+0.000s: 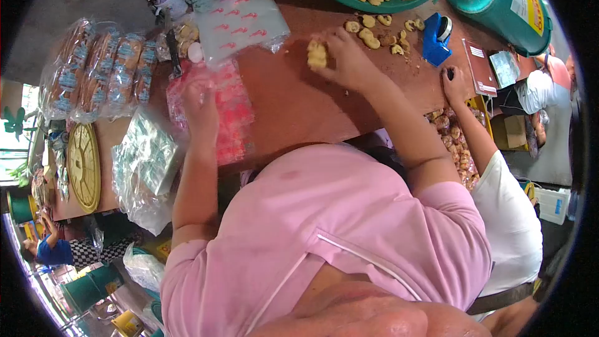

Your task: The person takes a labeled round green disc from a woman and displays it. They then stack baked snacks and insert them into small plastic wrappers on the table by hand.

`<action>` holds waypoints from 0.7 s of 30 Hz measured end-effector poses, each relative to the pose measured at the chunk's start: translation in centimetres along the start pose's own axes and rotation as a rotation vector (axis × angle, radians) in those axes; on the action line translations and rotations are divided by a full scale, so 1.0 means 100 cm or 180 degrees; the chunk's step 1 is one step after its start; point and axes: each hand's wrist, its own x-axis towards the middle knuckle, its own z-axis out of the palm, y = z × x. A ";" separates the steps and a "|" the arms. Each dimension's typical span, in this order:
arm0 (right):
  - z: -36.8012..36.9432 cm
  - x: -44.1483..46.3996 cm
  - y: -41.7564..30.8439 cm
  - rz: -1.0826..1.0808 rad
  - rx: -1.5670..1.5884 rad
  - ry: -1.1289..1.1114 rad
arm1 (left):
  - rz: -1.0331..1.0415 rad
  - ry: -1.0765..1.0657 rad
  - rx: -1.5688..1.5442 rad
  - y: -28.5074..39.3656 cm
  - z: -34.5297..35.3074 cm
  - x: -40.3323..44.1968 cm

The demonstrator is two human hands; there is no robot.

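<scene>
My right hand (349, 62) is closed around a few pale yellow-brown cookies (317, 54) above the brown table. Over a pile of pink-and-red printed plastic bags (232, 115) is my left hand (201, 97); motion smears its fingers, so I cannot tell if they grip a bag. Loose cookies (369, 39) and crumbs lie on the tabletop beyond my right hand. Behind them stands a green basin (399, 7) heaped with more cookies. A stack of clear bags with red print (240, 22) lies beyond my left hand.
Wrapped bread loaves (100, 72) sit at the left, near a clear plastic pack (146, 156). At the right are a blue tape dispenser (437, 40), a green bucket (499, 0) and a co-worker's hand (455, 84). Packed cookies (455, 143) fill a crate below.
</scene>
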 end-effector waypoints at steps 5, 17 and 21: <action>0.011 -0.037 -0.075 -0.0595 0.0737 -0.0294 | -0.1632 -0.1528 -0.3105 0.081 0.081 -0.044; 0.014 -0.068 -0.084 -0.0788 -0.0259 -0.0047 | -0.2379 -0.1639 -0.3646 0.107 0.134 -0.071; 0.027 -0.074 -0.081 -0.0947 -0.0108 0.0032 | -0.2499 -0.1659 -0.3434 0.106 0.131 -0.077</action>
